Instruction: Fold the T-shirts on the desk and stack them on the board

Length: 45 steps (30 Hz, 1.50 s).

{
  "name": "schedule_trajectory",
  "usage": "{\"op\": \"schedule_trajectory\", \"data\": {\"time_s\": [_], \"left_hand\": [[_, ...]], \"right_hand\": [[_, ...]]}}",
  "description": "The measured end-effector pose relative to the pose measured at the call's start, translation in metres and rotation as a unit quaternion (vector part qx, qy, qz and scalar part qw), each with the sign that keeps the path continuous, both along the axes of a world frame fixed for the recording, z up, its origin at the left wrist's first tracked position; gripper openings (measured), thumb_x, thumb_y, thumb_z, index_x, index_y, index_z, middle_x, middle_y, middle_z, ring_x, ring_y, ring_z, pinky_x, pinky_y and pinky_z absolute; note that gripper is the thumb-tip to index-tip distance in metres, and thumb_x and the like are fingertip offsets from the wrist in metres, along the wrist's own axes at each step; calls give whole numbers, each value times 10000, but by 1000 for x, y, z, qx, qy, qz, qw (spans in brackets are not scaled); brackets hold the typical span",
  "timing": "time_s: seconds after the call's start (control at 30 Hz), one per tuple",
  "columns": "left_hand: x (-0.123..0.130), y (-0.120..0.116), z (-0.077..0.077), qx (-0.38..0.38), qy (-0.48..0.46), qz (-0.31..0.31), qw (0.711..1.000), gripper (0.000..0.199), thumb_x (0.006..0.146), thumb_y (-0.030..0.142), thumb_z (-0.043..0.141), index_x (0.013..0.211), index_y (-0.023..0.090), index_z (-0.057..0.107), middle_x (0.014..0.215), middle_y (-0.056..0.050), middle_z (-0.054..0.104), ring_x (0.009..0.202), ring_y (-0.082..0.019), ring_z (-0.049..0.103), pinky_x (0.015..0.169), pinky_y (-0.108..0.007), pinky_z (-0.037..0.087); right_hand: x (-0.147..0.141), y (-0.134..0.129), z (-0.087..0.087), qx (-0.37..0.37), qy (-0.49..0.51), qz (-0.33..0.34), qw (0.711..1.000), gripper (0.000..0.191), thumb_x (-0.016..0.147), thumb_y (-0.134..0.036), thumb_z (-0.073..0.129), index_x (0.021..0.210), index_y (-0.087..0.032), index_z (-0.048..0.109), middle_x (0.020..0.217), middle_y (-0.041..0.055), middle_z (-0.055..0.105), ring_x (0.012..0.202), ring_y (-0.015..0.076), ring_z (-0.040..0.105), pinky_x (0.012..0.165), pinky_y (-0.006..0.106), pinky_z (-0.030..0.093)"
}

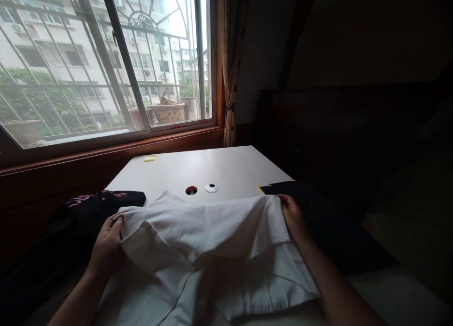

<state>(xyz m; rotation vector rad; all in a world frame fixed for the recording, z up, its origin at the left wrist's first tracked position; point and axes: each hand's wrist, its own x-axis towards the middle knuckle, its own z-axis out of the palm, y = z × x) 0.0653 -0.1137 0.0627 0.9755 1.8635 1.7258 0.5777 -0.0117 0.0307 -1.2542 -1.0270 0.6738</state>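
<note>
A white cloth garment (208, 227) is stretched between my two hands above the near part of the table; its exact kind is unclear from its folds. At its upper left corner, my left hand (110, 241) pinches the fabric between thumb and fingers. My right hand (293, 217) grips the upper right edge, its fingers curled round the cloth. The lower part hangs in creases toward me, and a gathered edge shows at the lower right. It hides the table beneath it.
The white table (219, 165) has a round cable hole (191, 191) and a round white cap (211, 188). Dark clothing with pink print (102, 201) lies at the left, dark fabric (329, 227) at the right. A barred window (148, 57) and a tied curtain (230, 80) stand behind.
</note>
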Motion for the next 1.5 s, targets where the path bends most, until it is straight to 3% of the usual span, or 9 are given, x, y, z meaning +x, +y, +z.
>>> {"op": "schedule_trajectory", "data": {"time_s": [0.13, 0.27, 0.4, 0.5, 0.6, 0.67, 0.8, 1.2, 1.5], "left_hand": [[4, 6, -15, -16, 30, -44, 998, 639, 815, 509, 665, 1381, 242, 540, 1305, -89, 598, 1017, -257, 656, 860, -378, 548], [1, 7, -28, 34, 309, -42, 950, 539, 863, 524, 626, 1317, 235, 594, 1519, -134, 386, 1266, -343, 525, 1049, -512, 455], [16, 6, -28, 86, 543, -103, 829, 277, 937, 396, 605, 1167, 259, 679, 1444, -123, 501, 1383, -369, 412, 1144, -620, 310], [39, 2, -21, 110, 627, -106, 764, 303, 890, 358, 699, 1188, 305, 685, 1440, -96, 538, 1462, -407, 295, 1167, -698, 221], [57, -1, -19, 117, 665, -153, 722, 425, 880, 353, 724, 1295, 322, 635, 1453, -81, 543, 1460, -400, 321, 1185, -700, 199], [65, -1, -24, 104, 666, -227, 702, 467, 922, 360, 681, 1372, 301, 574, 1385, -87, 599, 1345, -342, 493, 1162, -604, 339], [71, 0, -36, 46, 637, -299, 708, 397, 993, 331, 577, 1383, 263, 552, 1202, -91, 674, 1028, -247, 656, 888, -392, 554], [72, -2, -39, -1, 646, -284, 708, 200, 1012, 197, 466, 987, 225, 663, 884, -24, 682, 701, -182, 678, 647, -296, 482], [71, -10, -18, 99, 671, -198, 708, 192, 993, 230, 491, 853, 214, 621, 729, 13, 625, 559, -128, 592, 522, -247, 371]], "right_hand": [[0, 7, -5, -8, -28, -35, 999, 272, 760, -401, 667, 964, -221, 663, 951, 51, 691, 891, 245, 655, 764, 366, 534], [-10, -9, 6, 109, -168, -57, 978, 206, 902, -375, 579, 976, -221, 694, 1036, 66, 665, 1011, 244, 638, 921, 415, 515], [-40, -29, 12, 184, -313, 130, 923, 184, 968, -295, 550, 1052, -239, 704, 1057, 68, 678, 1034, 235, 649, 961, 427, 520], [-65, -40, 7, 174, -377, 291, 862, 240, 952, -286, 619, 1181, -253, 683, 1160, 81, 685, 1083, 240, 652, 967, 420, 540], [-80, -48, 2, 153, -422, 345, 824, 270, 898, -289, 712, 1166, -259, 693, 1131, 72, 699, 1049, 246, 657, 932, 408, 554], [-84, -52, 0, 143, -438, 342, 819, 220, 891, -264, 718, 1110, -253, 708, 1017, 53, 709, 947, 226, 668, 865, 370, 561], [-84, -55, 0, 120, -465, 333, 812, 123, 898, -174, 663, 989, -233, 723, 889, 18, 705, 801, 178, 666, 751, 287, 531], [-86, -59, -1, 109, -510, 309, 795, 110, 845, -135, 631, 842, -229, 687, 753, -21, 684, 691, 153, 642, 683, 252, 467], [-81, -58, 5, 183, -478, 243, 824, 102, 879, -149, 588, 853, -216, 660, 688, -27, 605, 593, 131, 563, 609, 260, 427]]}}
